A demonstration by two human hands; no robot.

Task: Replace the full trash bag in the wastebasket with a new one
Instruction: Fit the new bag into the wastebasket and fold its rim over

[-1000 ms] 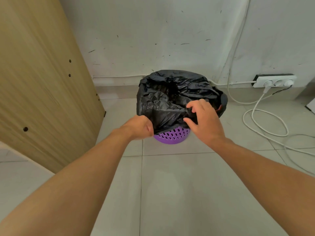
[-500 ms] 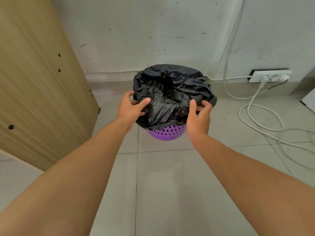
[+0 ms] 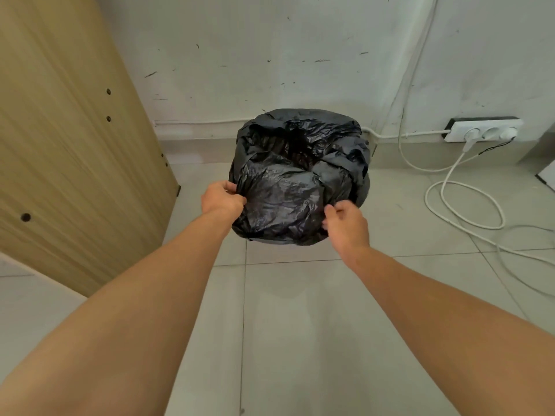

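A: hands?
B: left hand (image 3: 221,200) and right hand (image 3: 345,224) each pinch the near edge of the trash bag (image 3: 297,178).
A: bag state?
B: black, crinkled, bulging, mouth loosely gathered. Sits on the tiled floor (image 3: 300,325) near the wall (image 3: 270,55). Wastebasket hidden under it; contents not visible.

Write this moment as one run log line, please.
left hand: grips black bag edge | right hand: pinches bag edge | basket: hidden under bag
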